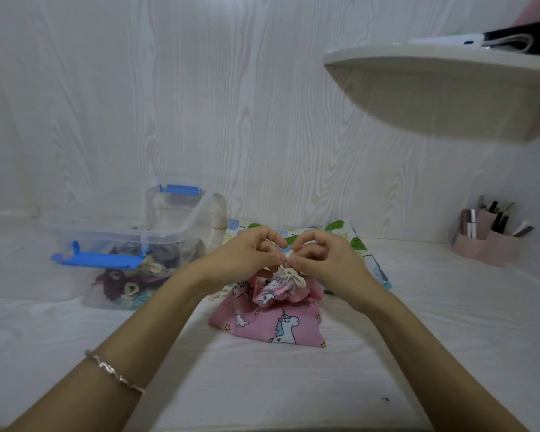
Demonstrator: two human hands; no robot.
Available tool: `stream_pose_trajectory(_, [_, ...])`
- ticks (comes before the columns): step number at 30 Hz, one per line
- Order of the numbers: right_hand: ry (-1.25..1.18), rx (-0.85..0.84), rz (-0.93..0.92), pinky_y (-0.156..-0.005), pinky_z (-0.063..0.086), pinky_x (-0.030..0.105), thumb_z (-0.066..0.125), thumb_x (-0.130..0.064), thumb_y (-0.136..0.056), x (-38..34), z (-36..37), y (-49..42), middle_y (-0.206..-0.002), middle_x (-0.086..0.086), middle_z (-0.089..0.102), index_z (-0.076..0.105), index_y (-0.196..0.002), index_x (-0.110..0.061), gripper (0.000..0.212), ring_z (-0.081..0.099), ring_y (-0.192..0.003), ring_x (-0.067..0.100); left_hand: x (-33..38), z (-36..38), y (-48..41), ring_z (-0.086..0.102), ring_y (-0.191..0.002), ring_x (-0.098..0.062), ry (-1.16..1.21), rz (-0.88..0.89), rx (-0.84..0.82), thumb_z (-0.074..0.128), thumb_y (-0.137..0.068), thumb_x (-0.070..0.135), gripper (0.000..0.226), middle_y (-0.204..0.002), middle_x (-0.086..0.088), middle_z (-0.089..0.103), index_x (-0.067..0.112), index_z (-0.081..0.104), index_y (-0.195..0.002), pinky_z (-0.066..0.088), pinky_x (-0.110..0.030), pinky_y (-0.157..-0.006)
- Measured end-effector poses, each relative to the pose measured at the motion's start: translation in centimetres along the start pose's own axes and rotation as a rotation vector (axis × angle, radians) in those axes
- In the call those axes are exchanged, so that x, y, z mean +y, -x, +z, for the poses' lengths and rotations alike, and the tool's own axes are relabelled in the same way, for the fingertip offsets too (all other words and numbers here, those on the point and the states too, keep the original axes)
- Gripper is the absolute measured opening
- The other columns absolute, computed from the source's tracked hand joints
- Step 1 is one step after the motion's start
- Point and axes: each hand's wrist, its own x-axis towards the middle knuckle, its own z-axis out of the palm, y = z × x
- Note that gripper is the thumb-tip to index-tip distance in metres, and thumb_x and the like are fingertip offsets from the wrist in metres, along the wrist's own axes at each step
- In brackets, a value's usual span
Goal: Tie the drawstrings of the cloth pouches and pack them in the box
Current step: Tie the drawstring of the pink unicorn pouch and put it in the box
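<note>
A pink unicorn-print cloth pouch lies on the white table in front of me, its mouth gathered. Its cream drawstring runs up from the gathered mouth to my fingers. My left hand and my right hand meet just above the pouch, each pinching the cord with curled fingers. To the left stands a clear plastic box with blue clips, holding several tied pouches in dark colours. More pouches with a leaf print lie flat behind my hands.
The box's clear lid stands up behind it. A pink organiser with pens and tubes stands at the far right. A white shelf juts out overhead on the right. A white wood-grain wall closes the back.
</note>
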Motion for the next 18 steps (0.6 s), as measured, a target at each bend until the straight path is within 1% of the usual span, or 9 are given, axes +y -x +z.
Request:
stream_pose_trajectory(3, [-0.170,-0.019,0.088,-0.069,0.054,0.026,0.070,-0.002,-0.084,0.2,-0.1,-0.2,-0.078,0.009,0.072,0.059,-0.092,-0.010,0.016,0.065,-0.074,0.017,-0.3,-0.1,0.0,0.062,-0.076,-0.013,-0.062,0.020,0.010,0.060,-0.092,0.010,0.010,-0.078,-0.004,0.065,0.011,0.064,-0.101,0.053,-0.033,-0.084])
stream_pose_trajectory(5, [-0.314,-0.060,0.143,-0.068,0.053,0.028,0.070,-0.001,-0.084,0.5,-0.1,-0.3,-0.078,0.011,0.070,0.059,-0.088,-0.013,0.017,0.064,-0.071,0.020,-0.4,-0.2,0.1,0.059,-0.073,-0.014,-0.105,0.059,0.020,0.061,-0.092,0.013,0.008,-0.078,-0.008,0.062,0.011,0.069,-0.094,0.053,-0.031,-0.079])
stream_pose_trajectory(7, [-0.473,-0.082,0.185,-0.064,0.049,0.030,0.070,0.001,-0.082,1.0,0.0,-0.5,-0.076,0.012,0.065,0.061,-0.083,-0.015,0.018,0.058,-0.067,0.020,-0.3,0.0,0.2,0.053,-0.068,-0.012,-0.177,0.076,0.041,0.059,-0.094,0.016,0.013,-0.072,-0.004,0.058,0.011,0.068,-0.086,0.048,-0.029,-0.070])
stream_pose_trajectory(8, [-0.505,-0.077,0.190,-0.062,0.048,0.029,0.069,0.002,-0.082,1.2,0.1,-0.6,-0.074,0.012,0.063,0.060,-0.082,-0.014,0.019,0.057,-0.065,0.019,-0.2,0.2,0.3,0.050,-0.064,-0.010,-0.216,0.068,0.041,0.057,-0.095,0.018,0.018,-0.069,0.000,0.055,0.011,0.066,-0.082,0.044,-0.027,-0.066])
stream_pose_trajectory(10, [-0.421,-0.028,0.155,-0.059,0.047,0.028,0.067,0.005,-0.083,1.2,0.3,-0.5,-0.071,0.011,0.061,0.060,-0.079,-0.013,0.019,0.057,-0.062,0.018,-0.3,0.6,0.3,0.043,-0.060,-0.009,-0.245,0.030,0.029,0.053,-0.097,0.022,0.024,-0.065,0.004,0.050,0.012,0.062,-0.077,0.038,-0.023,-0.060])
stream_pose_trajectory(12, [-0.204,0.045,0.068,-0.061,0.048,0.028,0.069,0.002,-0.082,1.0,0.5,-0.3,-0.072,0.010,0.064,0.063,-0.078,-0.010,0.014,0.058,-0.064,0.017,-0.4,0.9,0.2,0.045,-0.060,-0.010,-0.167,-0.025,0.035,0.052,-0.097,0.023,0.024,-0.064,0.005,0.052,0.013,0.064,-0.079,0.037,-0.021,-0.059])
stream_pose_trajectory(14, [-0.021,0.076,-0.012,-0.065,0.049,0.030,0.073,-0.003,-0.080,0.9,0.5,-0.2,-0.075,0.012,0.067,0.069,-0.078,-0.009,0.008,0.059,-0.068,0.018,-0.3,1.1,0.1,0.048,-0.055,-0.005,-0.070,-0.074,0.052,0.052,-0.097,0.021,0.022,-0.062,0.008,0.054,0.012,0.067,-0.084,0.038,-0.015,-0.054])
stream_pose_trajectory(16, [0.059,0.092,-0.046,-0.068,0.049,0.032,0.074,-0.006,-0.080,0.9,0.5,-0.2,-0.079,0.014,0.071,0.074,-0.078,-0.011,0.005,0.060,-0.070,0.020,-0.4,1.1,0.1,0.048,-0.049,0.001,-0.028,-0.110,0.072,0.053,-0.097,0.019,0.021,-0.060,0.008,0.055,0.008,0.069,-0.088,0.038,-0.010,-0.048])
stream_pose_trajectory(18, [0.091,0.115,-0.069,-0.068,0.051,0.027,0.074,-0.010,-0.081,0.8,0.3,0.0,-0.082,0.005,0.074,0.077,-0.078,-0.014,0.006,0.063,-0.071,0.016,-0.4,1.2,0.1,0.049,-0.051,-0.001,0.030,-0.140,0.084,0.054,-0.096,0.019,0.022,-0.063,0.004,0.057,0.004,0.069,-0.090,0.040,-0.010,-0.049])
